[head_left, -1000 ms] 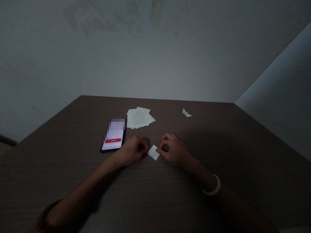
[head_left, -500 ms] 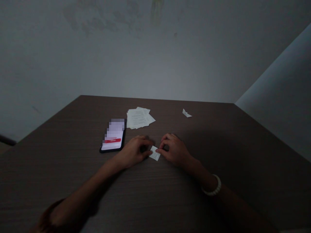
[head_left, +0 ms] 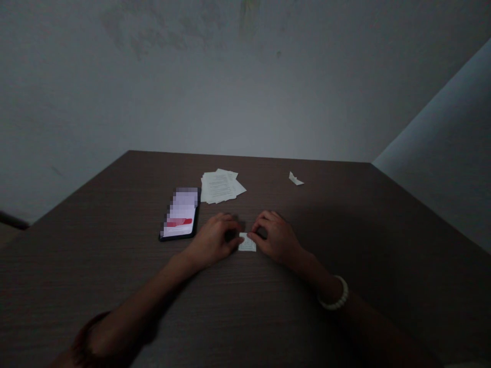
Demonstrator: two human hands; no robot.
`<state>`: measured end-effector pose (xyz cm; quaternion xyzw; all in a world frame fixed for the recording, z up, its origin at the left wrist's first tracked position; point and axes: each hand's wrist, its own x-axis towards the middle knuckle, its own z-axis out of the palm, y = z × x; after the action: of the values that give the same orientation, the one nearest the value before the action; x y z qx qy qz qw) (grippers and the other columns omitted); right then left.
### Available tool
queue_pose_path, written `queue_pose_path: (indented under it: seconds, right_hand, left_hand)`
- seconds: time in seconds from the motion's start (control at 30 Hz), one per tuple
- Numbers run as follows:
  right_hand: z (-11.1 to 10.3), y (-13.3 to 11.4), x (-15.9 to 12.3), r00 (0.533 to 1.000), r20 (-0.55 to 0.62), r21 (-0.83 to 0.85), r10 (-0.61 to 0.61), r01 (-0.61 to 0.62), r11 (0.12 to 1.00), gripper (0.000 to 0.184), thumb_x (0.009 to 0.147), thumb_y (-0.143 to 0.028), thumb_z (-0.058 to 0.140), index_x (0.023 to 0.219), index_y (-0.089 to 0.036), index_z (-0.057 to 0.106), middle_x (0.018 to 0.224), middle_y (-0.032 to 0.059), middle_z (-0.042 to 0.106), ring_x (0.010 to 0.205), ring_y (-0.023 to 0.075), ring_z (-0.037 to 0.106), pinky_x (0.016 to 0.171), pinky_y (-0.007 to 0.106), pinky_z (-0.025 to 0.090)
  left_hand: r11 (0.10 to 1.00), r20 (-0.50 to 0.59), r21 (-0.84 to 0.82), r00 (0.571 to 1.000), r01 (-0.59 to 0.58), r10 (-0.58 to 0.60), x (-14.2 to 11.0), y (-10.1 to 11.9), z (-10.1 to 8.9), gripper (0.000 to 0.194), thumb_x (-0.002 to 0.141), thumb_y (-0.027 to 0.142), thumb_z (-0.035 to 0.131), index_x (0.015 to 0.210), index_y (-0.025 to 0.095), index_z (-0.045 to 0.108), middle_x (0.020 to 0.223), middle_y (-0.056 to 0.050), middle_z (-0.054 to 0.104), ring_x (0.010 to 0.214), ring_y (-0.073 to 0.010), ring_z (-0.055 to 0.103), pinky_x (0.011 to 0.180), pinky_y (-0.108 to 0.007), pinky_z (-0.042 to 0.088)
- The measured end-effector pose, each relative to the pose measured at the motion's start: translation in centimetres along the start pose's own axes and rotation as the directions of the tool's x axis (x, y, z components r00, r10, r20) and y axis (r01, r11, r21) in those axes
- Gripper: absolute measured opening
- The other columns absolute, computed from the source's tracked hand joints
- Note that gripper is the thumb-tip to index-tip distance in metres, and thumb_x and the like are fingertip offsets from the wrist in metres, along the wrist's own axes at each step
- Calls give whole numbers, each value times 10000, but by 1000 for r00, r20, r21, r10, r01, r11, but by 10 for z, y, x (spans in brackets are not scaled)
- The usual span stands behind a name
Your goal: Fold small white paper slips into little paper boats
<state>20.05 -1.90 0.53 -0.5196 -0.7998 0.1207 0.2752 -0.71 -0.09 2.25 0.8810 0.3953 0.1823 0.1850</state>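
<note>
Turned since a second ago, the small paper square (head_left: pixel 247 245) now lies with one edge facing the person, where it had pointed a corner that way; the left hand (head_left: pixel 215 237) has come in a little closer to it. One such square lies on the brown table (head_left: pixel 245 312), between the two hands. The right hand (head_left: pixel 276 237) pinches its upper right corner between thumb and bent fingers. The left hand's thumb touches the left edge, its index finger curled above; whether these two grip the paper, one cannot tell. Beyond the hands the table bears three further items: one phone (head_left: pixel 183 212), face up with its screen lit and partly pixelated, just beside the left hand; one loose pile of printed sheets (head_left: pixel 219 186), overlapping so that their number cannot be counted; and one small folded white paper (head_left: pixel 295 179), well apart toward the far right. One pale beaded bracelet (head_left: pixel 346 293) circles the right wrist. Behind the table stands a stained grey wall (head_left: pixel 245 97).
</note>
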Motion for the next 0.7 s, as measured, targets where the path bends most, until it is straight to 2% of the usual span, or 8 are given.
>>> queue_pose_path:
  seconds: [0.17,0.23,0.37,0.57,0.7]
  right_hand:
    - [-1,-2,0,1000,-8,15,9,-9,1000,111,804,-282,733,798,-199,658,908,25,616,896,193,549,800,324,421]
    - [-1,-2,0,1000,-13,15,9,-9,1000,115,809,-289,731,801,-200,658,908,24,617,894,191,549,794,319,421]
    - [1,-1,0,1000,-26,8,18,-18,1000,126,813,-303,732,799,-201,659,907,27,616,894,191,552,793,319,423]
    - [0,0,-2,999,-44,-4,6,-6,1000,140,814,-317,731,799,-197,661,906,37,621,888,200,559,789,327,432]
    - [-3,-3,-4,998,-49,-11,-41,41,999,109,819,-284,724,804,-194,665,921,42,625,906,199,554,788,320,430]
  left_hand:
    - [995,-3,85,999,-45,45,-1,8,-4,166,863,231,640,1009,185,704,950,-65,624,938,-241,546,838,-382,437]
    - [989,47,126,997,-70,65,-1,9,-8,159,894,261,607,975,222,739,928,-61,626,916,-238,545,818,-382,431]
    - [980,95,182,994,-75,58,0,9,-11,213,866,378,658,981,227,754,930,-73,629,916,-258,543,805,-400,425]
    - [977,92,203,995,-66,49,-1,5,-10,274,856,426,669,1045,242,742,941,-72,616,939,-270,539,813,-409,425]
    - [977,95,205,995,-63,44,-1,6,-11,260,862,425,660,1018,238,750,923,-74,607,933,-270,544,826,-419,426]
